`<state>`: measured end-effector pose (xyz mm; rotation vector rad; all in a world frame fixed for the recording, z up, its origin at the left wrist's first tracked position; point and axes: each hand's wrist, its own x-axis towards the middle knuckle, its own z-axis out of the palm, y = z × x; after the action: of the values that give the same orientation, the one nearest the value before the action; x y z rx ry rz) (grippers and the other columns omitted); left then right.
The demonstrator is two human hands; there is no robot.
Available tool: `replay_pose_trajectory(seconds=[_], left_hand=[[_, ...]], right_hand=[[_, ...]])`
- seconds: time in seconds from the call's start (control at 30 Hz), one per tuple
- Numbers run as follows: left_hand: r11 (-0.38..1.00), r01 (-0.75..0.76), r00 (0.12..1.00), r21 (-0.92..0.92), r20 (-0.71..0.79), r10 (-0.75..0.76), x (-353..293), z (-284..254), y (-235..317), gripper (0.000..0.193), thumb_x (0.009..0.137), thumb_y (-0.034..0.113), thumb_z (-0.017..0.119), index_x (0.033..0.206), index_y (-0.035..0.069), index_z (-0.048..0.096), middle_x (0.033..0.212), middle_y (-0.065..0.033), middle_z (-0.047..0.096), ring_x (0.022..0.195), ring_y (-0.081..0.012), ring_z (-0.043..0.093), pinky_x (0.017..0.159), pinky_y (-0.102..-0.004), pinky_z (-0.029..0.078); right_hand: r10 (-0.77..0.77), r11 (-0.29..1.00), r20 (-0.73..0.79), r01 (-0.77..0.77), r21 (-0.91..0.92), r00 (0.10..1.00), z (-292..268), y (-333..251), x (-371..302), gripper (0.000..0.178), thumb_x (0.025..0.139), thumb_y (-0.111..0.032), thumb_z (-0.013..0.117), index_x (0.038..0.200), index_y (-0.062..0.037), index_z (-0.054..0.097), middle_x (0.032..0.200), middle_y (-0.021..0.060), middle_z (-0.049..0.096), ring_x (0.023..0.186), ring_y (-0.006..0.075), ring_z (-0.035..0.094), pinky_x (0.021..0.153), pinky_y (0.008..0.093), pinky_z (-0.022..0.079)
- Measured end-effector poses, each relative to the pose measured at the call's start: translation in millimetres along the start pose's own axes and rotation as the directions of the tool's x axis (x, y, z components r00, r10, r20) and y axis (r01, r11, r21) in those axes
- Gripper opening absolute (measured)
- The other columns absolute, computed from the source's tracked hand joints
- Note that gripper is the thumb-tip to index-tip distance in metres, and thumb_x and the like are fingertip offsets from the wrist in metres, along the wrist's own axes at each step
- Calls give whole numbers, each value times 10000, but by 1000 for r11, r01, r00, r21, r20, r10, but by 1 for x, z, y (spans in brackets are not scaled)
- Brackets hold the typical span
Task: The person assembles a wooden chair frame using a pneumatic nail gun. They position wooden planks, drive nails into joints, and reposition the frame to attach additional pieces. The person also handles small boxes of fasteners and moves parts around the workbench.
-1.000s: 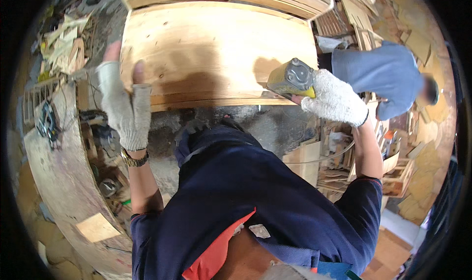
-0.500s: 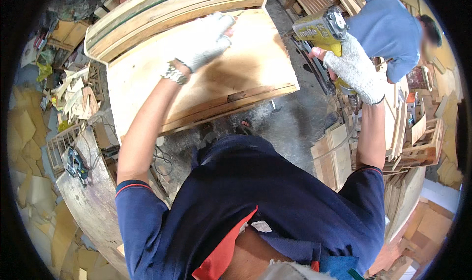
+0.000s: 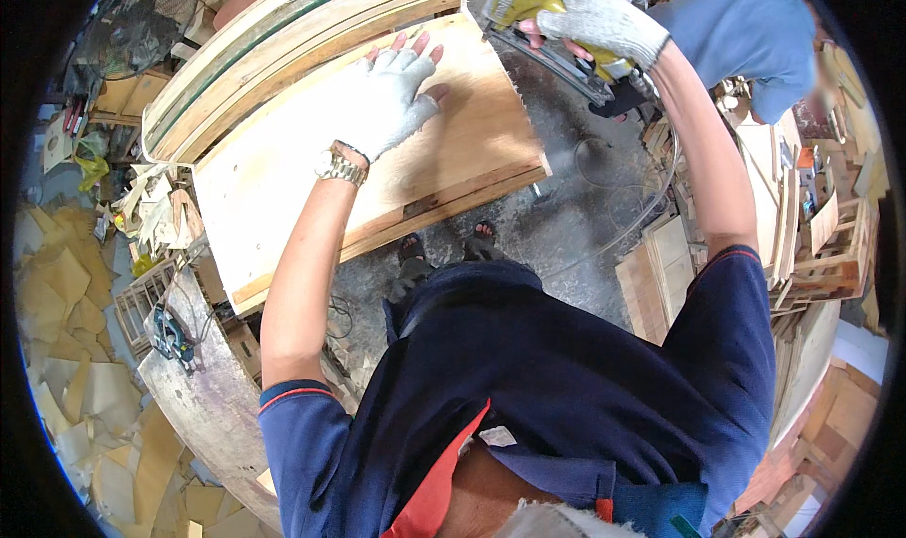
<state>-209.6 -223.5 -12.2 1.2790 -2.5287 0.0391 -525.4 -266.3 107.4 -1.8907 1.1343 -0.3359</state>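
My left hand (image 3: 394, 99), in a white knit glove with bare fingertips, lies with its fingers spread on a pale plywood panel (image 3: 486, 113). A metal watch (image 3: 342, 163) is on that wrist. Along the panel's far side runs a raised edge of layered wooden strips (image 3: 302, 42). My right hand (image 3: 609, 19), gloved the same way, grips a yellow-green nail gun (image 3: 521, 2), held up beyond the panel's right end. The gun's long dark magazine (image 3: 559, 64) points down toward the panel's right corner; its nose is not clearly visible.
An air hose (image 3: 651, 203) curves over the concrete floor on the right. Close by at the upper right is a co-worker in a blue shirt (image 3: 746, 24). Boards (image 3: 656, 274) lean at the right. On the left, a power tool (image 3: 170, 338) lies on a worn bench (image 3: 212, 396), beside wood scraps (image 3: 170, 203).
My right hand has swung the nail gun left and farther away, toward the panel's far right corner. My left hand has turned and spread its fingers on the panel.
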Motion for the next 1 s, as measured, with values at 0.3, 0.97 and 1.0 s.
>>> replay_pose_trajectory(seconds=[0.3,0.97,1.0], left_hand=[[999,17,1000,-49,22,-16,0,2,-3,554,994,383,617,1507,185,546,1638,-69,434,1551,-318,322,1261,-517,235],[999,-31,998,-41,-48,29,0,14,-11,559,990,469,623,1467,181,580,1601,-88,483,1519,-339,376,1242,-538,248],[998,-45,997,-32,-67,43,1,15,-12,565,985,491,617,1454,177,589,1586,-90,501,1514,-341,385,1237,-546,256]], right_hand=[[65,992,37,-60,-111,997,1,-26,11,263,925,-169,711,1132,-10,676,861,9,691,713,83,585,620,282,489],[270,910,14,-250,-330,963,20,-38,-35,369,1002,-265,677,1230,20,624,910,57,768,454,30,516,403,204,444],[258,925,23,-240,-296,966,21,-37,-37,370,1001,-263,680,1236,16,621,909,55,768,456,30,516,403,204,442]])
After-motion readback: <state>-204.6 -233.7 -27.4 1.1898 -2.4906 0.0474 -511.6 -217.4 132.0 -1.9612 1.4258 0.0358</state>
